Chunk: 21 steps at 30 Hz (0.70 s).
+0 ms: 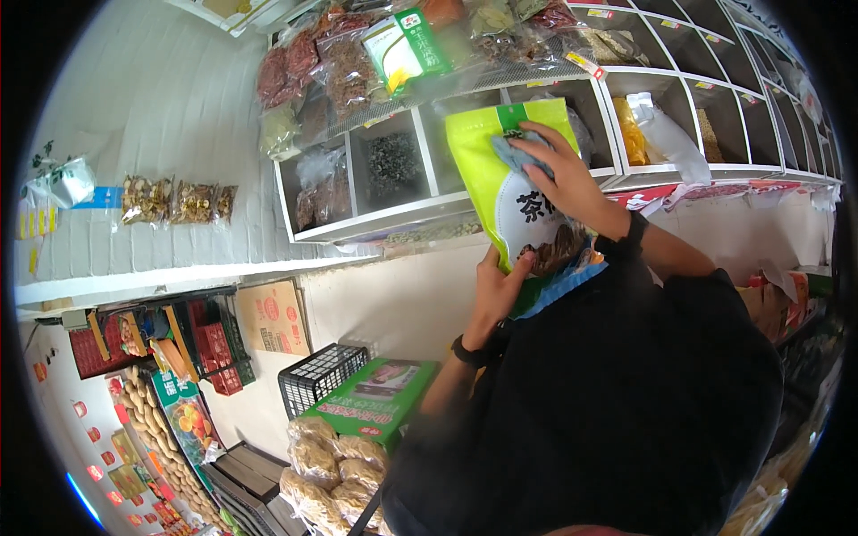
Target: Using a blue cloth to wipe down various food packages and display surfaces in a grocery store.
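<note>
A green and white plastic food pouch [479,144], printed with dark mushrooms and writing, is held upright before my chest. My left hand [501,285] grips its lower left edge, thumb on the front face. Near the top of the pouch, my right hand [560,177] presses a grey-blue cloth [523,153] flat against the printed front. Part of the cloth is hidden under the fingers. The lower right of the pouch is partly covered by my right forearm and dark shirt.
Behind the pouch runs a white divided bin shelf [375,218] with dried goods. Bagged spices and a green-white starch packet [407,50] lie on top. Bags of dried slices [147,199] rest on the grey-white surface at left. Below stand a black plastic crate [322,378], a green carton [385,395] and bagged noodles [335,469].
</note>
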Each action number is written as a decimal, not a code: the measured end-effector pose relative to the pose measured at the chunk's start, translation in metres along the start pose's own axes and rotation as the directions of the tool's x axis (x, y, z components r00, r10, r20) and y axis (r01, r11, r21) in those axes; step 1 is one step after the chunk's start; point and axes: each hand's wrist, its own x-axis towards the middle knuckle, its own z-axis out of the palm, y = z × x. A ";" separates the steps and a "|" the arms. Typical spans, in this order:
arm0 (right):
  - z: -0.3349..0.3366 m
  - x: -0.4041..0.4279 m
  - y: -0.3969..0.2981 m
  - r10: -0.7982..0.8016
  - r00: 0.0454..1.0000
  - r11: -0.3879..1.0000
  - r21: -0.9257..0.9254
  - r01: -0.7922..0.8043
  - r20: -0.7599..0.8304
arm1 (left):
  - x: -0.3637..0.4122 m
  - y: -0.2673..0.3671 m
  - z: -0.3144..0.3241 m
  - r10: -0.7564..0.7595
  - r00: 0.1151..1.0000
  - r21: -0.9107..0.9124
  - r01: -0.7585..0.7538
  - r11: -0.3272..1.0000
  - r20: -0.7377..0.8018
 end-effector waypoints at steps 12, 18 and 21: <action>-0.013 -0.019 0.012 -0.238 0.955 0.970 -0.015 0.245 0.174 | 0.040 -0.015 0.027 0.056 0.990 -0.104 -0.042 0.994 0.128; -0.051 -0.009 0.053 0.034 0.999 0.998 -0.054 -0.035 -0.011 | 0.058 0.006 0.046 -0.136 0.966 -0.031 0.146 0.989 0.219; -0.065 -0.029 0.072 0.098 0.994 0.992 -0.077 -0.102 -0.053 | 0.067 0.005 0.060 -0.076 0.993 -0.057 0.081 0.995 0.088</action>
